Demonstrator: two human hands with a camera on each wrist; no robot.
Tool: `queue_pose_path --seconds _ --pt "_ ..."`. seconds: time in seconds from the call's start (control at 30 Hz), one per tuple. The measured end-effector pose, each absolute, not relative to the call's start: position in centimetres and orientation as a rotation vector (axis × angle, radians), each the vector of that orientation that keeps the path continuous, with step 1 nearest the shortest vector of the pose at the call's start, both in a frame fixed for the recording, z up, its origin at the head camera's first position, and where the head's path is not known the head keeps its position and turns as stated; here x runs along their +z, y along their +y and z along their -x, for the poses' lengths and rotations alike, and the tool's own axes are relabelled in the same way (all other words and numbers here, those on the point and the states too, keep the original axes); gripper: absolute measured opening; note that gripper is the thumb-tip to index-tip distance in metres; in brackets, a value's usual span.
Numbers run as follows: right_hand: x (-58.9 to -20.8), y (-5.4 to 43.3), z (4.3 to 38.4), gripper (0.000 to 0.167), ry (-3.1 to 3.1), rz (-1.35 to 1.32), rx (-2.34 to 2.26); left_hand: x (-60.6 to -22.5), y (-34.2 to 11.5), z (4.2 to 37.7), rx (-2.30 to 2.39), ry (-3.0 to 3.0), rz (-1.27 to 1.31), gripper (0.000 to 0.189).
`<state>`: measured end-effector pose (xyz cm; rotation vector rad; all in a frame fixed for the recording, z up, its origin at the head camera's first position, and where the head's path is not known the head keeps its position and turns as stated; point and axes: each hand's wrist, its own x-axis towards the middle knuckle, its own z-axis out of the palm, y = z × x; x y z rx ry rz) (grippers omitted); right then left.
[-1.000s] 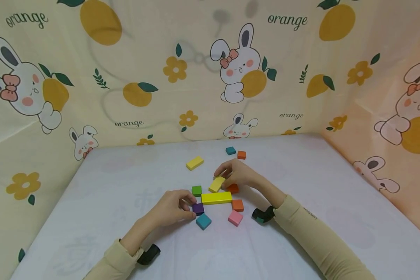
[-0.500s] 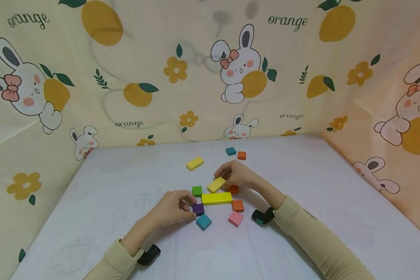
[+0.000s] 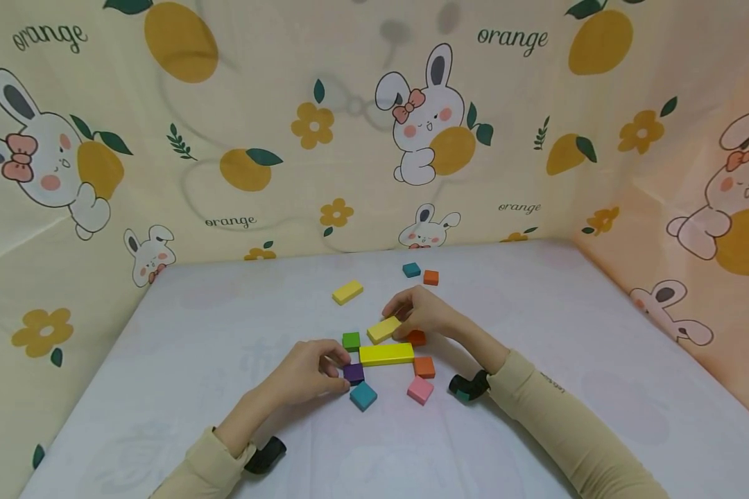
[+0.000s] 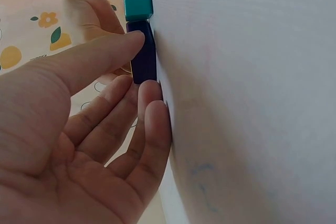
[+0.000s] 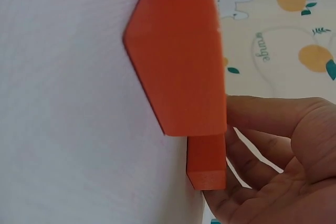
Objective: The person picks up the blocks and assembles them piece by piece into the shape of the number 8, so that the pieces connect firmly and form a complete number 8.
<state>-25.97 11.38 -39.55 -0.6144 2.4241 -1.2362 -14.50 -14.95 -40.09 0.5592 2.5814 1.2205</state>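
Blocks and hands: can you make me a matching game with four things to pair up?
1. green block
2. right hand
3. pink block
4. purple block

A. just in front of an orange block
B. between the thumb and fingers of the left hand
C. just behind the purple block
D. holding a small yellow block

Pairs: 1-C, 2-D, 3-A, 4-B
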Motion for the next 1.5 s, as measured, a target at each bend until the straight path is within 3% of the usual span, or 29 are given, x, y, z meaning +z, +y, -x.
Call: queue_pose_path --seconds 1.17,1.5 --pt "-39.3 11.3 25.6 0.029 2.520 0.601 -1.116 -40.2 -15.0 14.4 1.229 2.572 -0.565 0.031" --pt "-36.9 11.3 22.9 0.031 2.557 0.639 -1.218 -40.3 -15.3 14.7 1.218 2.573 -0.569 0.030"
